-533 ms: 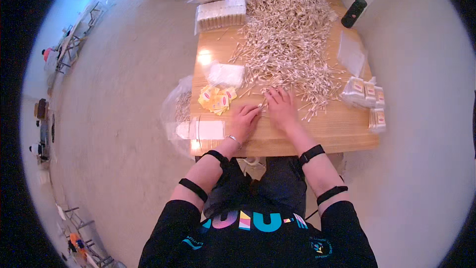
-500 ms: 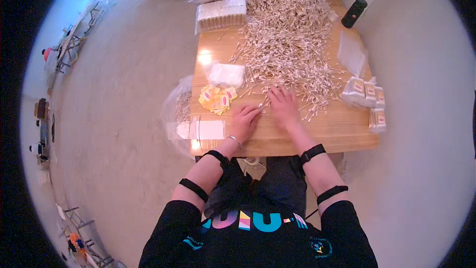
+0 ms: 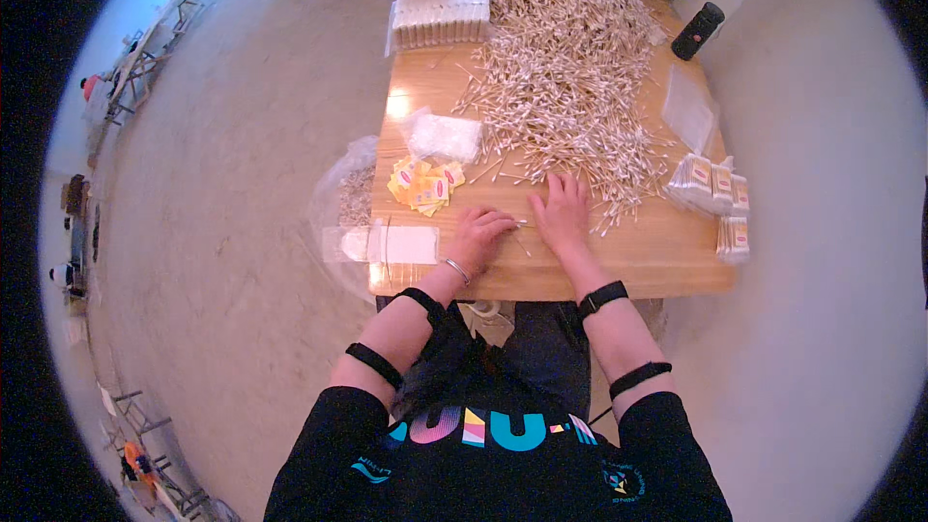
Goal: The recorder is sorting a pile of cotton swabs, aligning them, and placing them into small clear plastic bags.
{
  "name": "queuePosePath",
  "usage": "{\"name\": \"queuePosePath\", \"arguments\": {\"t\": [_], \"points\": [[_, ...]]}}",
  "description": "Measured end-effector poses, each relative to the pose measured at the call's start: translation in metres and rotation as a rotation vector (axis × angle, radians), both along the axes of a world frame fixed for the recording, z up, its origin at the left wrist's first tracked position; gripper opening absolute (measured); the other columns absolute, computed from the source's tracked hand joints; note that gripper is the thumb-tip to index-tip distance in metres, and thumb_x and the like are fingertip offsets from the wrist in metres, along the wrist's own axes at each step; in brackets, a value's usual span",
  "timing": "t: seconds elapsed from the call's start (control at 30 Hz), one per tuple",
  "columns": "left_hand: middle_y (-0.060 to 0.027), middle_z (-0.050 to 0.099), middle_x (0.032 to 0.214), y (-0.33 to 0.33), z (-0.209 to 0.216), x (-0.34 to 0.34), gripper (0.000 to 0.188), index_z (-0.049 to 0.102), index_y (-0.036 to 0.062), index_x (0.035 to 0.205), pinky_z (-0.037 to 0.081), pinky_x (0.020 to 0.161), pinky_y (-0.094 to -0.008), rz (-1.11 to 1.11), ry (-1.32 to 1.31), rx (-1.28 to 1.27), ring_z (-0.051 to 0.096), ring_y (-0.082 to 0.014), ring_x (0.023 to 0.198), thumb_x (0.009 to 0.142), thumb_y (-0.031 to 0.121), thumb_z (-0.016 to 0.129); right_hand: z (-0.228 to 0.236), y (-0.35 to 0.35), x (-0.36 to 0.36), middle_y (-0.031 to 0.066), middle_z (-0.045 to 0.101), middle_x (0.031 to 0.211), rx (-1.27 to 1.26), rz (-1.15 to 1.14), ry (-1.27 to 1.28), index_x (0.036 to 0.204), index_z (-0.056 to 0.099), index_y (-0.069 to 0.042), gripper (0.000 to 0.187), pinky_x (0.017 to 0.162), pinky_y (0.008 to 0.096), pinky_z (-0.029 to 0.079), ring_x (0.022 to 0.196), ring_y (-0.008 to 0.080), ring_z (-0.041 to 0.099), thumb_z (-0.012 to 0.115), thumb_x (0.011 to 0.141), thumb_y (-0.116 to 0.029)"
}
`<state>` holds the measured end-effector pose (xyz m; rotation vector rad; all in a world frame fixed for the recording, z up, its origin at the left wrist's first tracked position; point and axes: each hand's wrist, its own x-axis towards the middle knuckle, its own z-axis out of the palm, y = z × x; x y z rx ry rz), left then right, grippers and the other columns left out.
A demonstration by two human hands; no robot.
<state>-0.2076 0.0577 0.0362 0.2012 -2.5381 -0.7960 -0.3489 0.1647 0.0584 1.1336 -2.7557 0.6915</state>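
A big heap of cotton swabs (image 3: 570, 68) covers the middle and far part of the wooden table (image 3: 638, 266). At its near edge rests my right hand (image 3: 564, 216), palm down, its fingers stretched toward the loose swabs and nothing visibly gripped. My left hand (image 3: 481, 237) is lower and to the left, fingers drawn together, with a white swab tip (image 3: 522, 223) poking out past the fingertips. How many swabs it holds is hidden. One loose swab (image 3: 524, 246) lies slanted on the wood between the hands.
Left of my hands are yellow printed cards (image 3: 425, 186), a white stack in clear plastic (image 3: 445, 137) and a clear-and-white packet (image 3: 411, 245). Packed swab bundles (image 3: 440, 19) stand far left. Bagged packs (image 3: 710, 184), plastic sheets (image 3: 688, 106) and a dark bottle (image 3: 698, 31) line the right.
My right hand has shifted a little right, away from my left hand, widening the gap between them. The left fingers have come slightly nearer to me.
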Motion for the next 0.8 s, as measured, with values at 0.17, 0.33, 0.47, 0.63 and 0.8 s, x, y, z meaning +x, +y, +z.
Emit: {"name": "queuePosePath", "arguments": {"t": [0.17,0.33,0.47,0.63,0.8], "points": [[-0.0037,0.063,0.097,0.001,0.0,0.001,0.019,0.065,0.0111,0.09,0.041,0.089,-0.0381,0.015,0.002,0.012,0.054,-0.0259,0.098,0.072,0.005,0.063,0.002,-0.024,-0.009,0.0082,0.052,0.106,0.001,0.036,0.005,0.103,0.058,-0.009,0.037,0.093,0.0432,0.035,0.105,0.0286,0.044,0.067,0.073,-0.029],[-0.0067,0.057,0.107,0.004,0.006,-0.003,0.03,0.06,0.0121,0.101,0.04,0.087,-0.0391,0.06,0.016,-0.059,0.051,-0.0262,0.1,0.072,0.006,0.06,-0.012,-0.012,-0.004,0.0056,0.054,0.102,0.041,0.143,0.144,0.096,0.06,-0.01,0.025,0.089,0.0408,0.037,0.1,0.0265,0.047,0.064,0.075,-0.023],[-0.0116,0.053,0.116,0.004,0.005,-0.005,0.036,0.055,0.0077,0.11,0.038,0.093,-0.0416,0.195,0.026,0.029,0.048,-0.0298,0.108,0.074,0.007,0.058,-0.018,0.0,0.019,0.0041,0.058,0.092,-0.064,0.237,0.053,0.091,0.063,-0.012,0.019,0.081,0.0393,0.041,0.091,0.0256,0.053,0.065,0.072,-0.017],[-0.0128,0.05,0.122,0.005,0.011,-0.006,0.038,0.053,0.004,0.114,0.033,0.101,-0.0419,0.174,0.017,-0.044,0.043,-0.0298,0.119,0.076,0.011,0.059,-0.008,0.024,0.03,0.0093,0.058,0.097,-0.153,0.148,0.016,0.094,0.062,-0.008,0.023,0.082,0.0406,0.041,0.092,0.0289,0.053,0.064,0.073,-0.016],[-0.0128,0.052,0.119,0.004,0.012,-0.006,0.036,0.055,0.0038,0.11,0.034,0.101,-0.0411,0.041,-0.005,-0.036,0.044,-0.0295,0.118,0.076,0.015,0.062,-0.005,0.044,0.018,0.0185,0.055,0.101,-0.131,-0.203,-0.072,0.102,0.058,0.0,0.038,0.086,0.0426,0.04,0.096,0.0336,0.051,0.066,0.075,-0.025]]}}
